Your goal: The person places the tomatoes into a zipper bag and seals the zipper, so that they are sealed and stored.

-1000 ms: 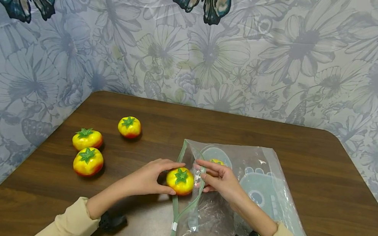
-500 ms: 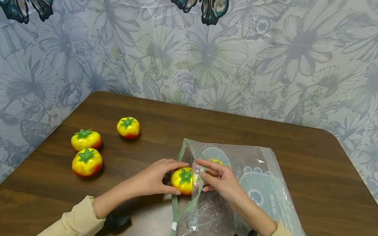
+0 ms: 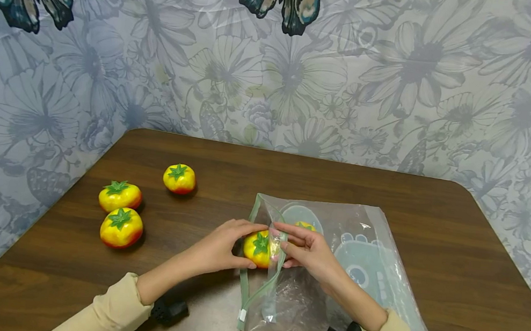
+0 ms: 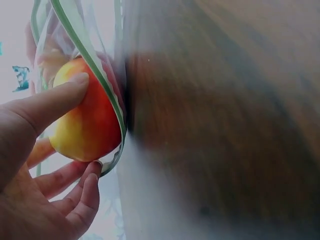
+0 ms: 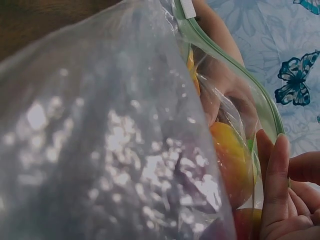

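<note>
In the head view my left hand (image 3: 220,244) holds a glossy yellow-and-red tomato (image 3: 255,249) with a green star-shaped top, thumb on the near side and fingers on the far side. That tomato is partly inside the mouth of a clear zip bag (image 3: 299,309) with a green rim. My right hand (image 3: 307,252) pinches the bag's upper rim and lifts it. Another tomato (image 3: 306,226) shows deeper inside the bag, mostly hidden. From the left wrist, the thumb presses the held tomato (image 4: 92,120) beside the green rim (image 4: 82,45).
Three more tomatoes lie at the left of the brown table (image 3: 389,192): one far back (image 3: 179,178), one in the middle (image 3: 120,196) and one nearer (image 3: 121,227). The bag lies flat toward the right, with a pale printed pattern (image 3: 367,262). A flowered cloth (image 3: 297,93) hangs behind.
My left hand has moved to the right and carried the tomato from the bag's opening further in under the lifted rim. The right hand keeps its hold in nearly the same place.
</note>
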{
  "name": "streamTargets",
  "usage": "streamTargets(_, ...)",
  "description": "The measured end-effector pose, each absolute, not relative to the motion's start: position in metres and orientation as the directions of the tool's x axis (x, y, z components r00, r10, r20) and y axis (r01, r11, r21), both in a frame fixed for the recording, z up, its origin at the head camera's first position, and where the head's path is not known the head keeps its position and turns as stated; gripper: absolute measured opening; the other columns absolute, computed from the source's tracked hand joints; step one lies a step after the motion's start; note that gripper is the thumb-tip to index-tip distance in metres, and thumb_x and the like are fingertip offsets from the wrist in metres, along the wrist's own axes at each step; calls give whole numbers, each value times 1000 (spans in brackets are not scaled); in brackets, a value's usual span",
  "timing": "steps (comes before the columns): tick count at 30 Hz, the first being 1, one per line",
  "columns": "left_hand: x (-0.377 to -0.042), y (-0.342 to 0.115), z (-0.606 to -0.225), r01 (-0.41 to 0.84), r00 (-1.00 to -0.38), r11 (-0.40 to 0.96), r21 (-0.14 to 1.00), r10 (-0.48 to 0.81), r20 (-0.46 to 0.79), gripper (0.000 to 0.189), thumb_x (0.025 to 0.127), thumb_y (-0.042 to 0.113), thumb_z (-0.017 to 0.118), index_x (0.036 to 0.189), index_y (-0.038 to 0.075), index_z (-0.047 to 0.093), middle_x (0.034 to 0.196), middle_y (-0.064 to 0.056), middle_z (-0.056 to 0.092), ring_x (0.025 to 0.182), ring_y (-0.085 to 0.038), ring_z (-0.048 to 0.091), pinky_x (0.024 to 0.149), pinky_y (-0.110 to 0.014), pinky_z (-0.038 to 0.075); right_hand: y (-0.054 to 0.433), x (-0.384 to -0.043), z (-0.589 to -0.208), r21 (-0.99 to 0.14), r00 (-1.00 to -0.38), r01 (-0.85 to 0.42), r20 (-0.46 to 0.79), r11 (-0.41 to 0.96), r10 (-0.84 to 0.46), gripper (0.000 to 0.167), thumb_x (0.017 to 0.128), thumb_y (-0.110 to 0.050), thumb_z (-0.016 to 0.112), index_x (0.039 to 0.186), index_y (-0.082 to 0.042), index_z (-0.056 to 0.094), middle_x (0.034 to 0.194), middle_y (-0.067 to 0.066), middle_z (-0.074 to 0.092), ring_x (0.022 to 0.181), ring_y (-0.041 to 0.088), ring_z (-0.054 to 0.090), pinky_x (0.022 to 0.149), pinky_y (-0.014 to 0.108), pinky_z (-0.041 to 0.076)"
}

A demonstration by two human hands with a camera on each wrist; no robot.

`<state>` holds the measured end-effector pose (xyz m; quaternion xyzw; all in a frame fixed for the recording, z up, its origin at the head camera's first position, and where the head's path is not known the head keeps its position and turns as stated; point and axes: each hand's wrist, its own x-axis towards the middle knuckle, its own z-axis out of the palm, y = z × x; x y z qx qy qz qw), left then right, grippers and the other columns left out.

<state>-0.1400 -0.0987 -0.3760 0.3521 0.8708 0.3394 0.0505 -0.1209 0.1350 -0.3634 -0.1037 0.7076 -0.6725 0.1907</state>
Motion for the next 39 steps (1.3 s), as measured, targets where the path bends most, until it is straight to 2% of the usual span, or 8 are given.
streamTargets(11, -140, -90, -375, 546, -793, 579, 606, 591, 150, 68, 73, 27, 82, 132, 11, 52, 120, -8, 55, 107, -26, 49, 90, -45, 42, 135, -120, -363, -995, -907, 87, -101, 54, -409, 43, 94, -9, 58, 135, 0, 48, 126, 20, 54, 67, 16, 61, 65, 28, 54)
streamTargets(25, -140, -91, -379, 534, -801, 563, 630, 576, 164, 68, 73, 27, 82, 132, 13, 53, 121, -6, 56, 107, -25, 50, 90, -45, 42, 135, -120, -364, -993, -902, 98, -119, 72, -415, 42, 94, -8, 57, 134, 1, 49, 131, 17, 51, 70, 16, 61, 65, 28, 54)
streamTargets(30, -141, -97, -378, 534, -792, 547, 645, 590, 156, 69, 74, 28, 81, 134, 10, 51, 119, -5, 57, 101, -20, 53, 86, -40, 45, 136, -121, -365, -992, -902, 90, -117, 83, -416, 41, 94, -8, 57, 133, 0, 50, 130, 16, 53, 67, 15, 58, 65, 29, 54)
streamTargets(34, -141, -104, -374, 504, -794, 504, 702, 589, 147, 64, 77, 20, 79, 133, 4, 51, 120, -7, 59, 95, -19, 59, 77, -32, 50, 135, -121, -366, -991, -902, 100, -126, 85, -414, 41, 94, -8, 57, 133, -2, 50, 129, 14, 53, 68, 14, 57, 65, 30, 54)
streamTargets(39, -142, -111, -371, 445, -808, 459, 769, 575, 124, 50, 80, 8, 75, 126, 0, 57, 116, -10, 62, 93, -18, 63, 73, -26, 52, 134, -122, -366, -990, -902, 114, -137, 78, -410, 41, 94, -7, 57, 134, -1, 50, 129, 14, 53, 70, 15, 60, 65, 30, 54)
